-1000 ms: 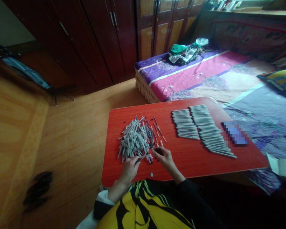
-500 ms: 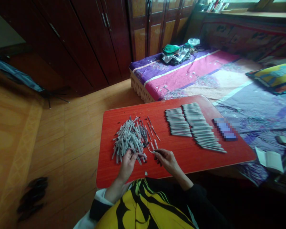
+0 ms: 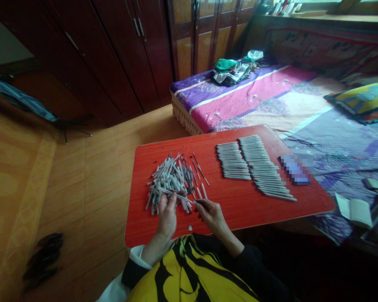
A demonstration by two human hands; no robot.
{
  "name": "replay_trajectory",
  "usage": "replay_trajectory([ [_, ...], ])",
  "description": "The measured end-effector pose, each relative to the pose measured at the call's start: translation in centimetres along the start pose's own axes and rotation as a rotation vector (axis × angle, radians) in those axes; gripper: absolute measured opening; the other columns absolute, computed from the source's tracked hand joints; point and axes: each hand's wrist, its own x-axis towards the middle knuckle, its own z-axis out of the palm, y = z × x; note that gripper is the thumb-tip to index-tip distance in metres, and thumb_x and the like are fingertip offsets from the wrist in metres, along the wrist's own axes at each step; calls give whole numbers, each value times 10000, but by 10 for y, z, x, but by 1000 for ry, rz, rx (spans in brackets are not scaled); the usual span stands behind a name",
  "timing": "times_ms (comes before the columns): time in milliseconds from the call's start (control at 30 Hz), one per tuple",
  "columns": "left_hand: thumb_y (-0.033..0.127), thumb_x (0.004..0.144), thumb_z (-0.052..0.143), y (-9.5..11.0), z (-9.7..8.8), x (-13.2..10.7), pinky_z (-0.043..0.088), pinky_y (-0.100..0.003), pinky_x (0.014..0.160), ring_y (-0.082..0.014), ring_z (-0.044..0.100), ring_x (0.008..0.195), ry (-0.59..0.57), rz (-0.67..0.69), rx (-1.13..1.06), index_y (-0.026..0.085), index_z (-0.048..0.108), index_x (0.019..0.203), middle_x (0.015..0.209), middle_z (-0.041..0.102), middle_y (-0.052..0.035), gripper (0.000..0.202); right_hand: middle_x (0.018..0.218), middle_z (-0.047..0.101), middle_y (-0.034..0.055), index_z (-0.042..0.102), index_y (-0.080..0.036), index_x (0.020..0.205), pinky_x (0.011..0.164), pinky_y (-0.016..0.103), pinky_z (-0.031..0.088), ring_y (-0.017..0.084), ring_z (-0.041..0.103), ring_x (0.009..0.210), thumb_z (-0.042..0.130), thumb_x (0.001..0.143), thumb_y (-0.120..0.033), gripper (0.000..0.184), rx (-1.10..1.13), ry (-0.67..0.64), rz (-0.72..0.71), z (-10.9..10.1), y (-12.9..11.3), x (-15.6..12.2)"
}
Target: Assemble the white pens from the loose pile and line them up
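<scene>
A slim whitish pen barrel [image 3: 179, 196] slants between my hands, just over the near edge of a loose pile of similar pen barrels [image 3: 168, 174]. My left hand [image 3: 167, 216] is closed around its middle, thumb on top. The fingers of my right hand [image 3: 211, 214] pinch its right end; the exact part there is too small to make out. Dark thin pen refills [image 3: 186, 173] lie along the pile's right side, with a few more apart from it. Short white pieces [image 3: 202, 191] rest just beyond my right fingers.
Whitish pens with dark ends lie in two neat rows, a shorter row [image 3: 233, 161] and a longer row [image 3: 264, 165], on the red table [image 3: 189, 140]. A phone [image 3: 295, 170] is at its right side. A bed [image 3: 255, 100] adjoins the table's far side.
My left hand has raised a pen barrel from the pile, turning it across toward the right. My right hand has come left, and its fingers now meet the barrel's end.
</scene>
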Motion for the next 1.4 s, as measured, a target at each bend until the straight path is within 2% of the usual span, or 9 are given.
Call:
replay_trajectory([
  [333, 401, 718, 632, -1, 4, -3, 469, -279, 681, -194, 656, 802, 10, -21, -25, 168, 490, 890, 831, 684, -49, 323, 631, 641, 48, 669, -155, 880, 437, 225, 464, 142, 582, 503, 518, 821, -423, 313, -21, -11, -25, 4, -4, 1],
  [633, 407, 718, 633, -2, 4, -1, 473, -264, 661, -176, 660, 760, 48, -11, -55, 166, 505, 888, 802, 681, -40, 322, 623, 638, 42, 659, -146, 888, 440, 210, 459, 123, 565, 488, 497, 830, -399, 306, 8, -17, -23, 2, -7, -2],
  [1000, 363, 741, 621, -10, 10, -5, 489, -297, 724, -175, 652, 760, 14, -22, -46, 175, 524, 903, 794, 676, -29, 266, 624, 626, 35, 653, -161, 866, 472, 218, 451, 129, 562, 507, 497, 831, -350, 248, -47, -28, -64, 0, -9, -3],
  [1167, 369, 754, 611, -12, 14, -9, 494, -303, 725, -174, 648, 766, 23, -35, -35, 177, 520, 888, 790, 667, -26, 252, 608, 622, 38, 636, -145, 861, 475, 219, 453, 133, 568, 503, 483, 831, -324, 237, -59, 9, -65, 2, -14, -6],
  [1400, 362, 743, 620, -16, 18, -11, 484, -291, 726, -158, 641, 756, 56, -89, -86, 179, 520, 874, 780, 653, -12, 247, 610, 630, 47, 634, -150, 850, 500, 224, 447, 148, 587, 539, 478, 823, -281, 206, -158, 54, -152, 5, -15, -8],
])
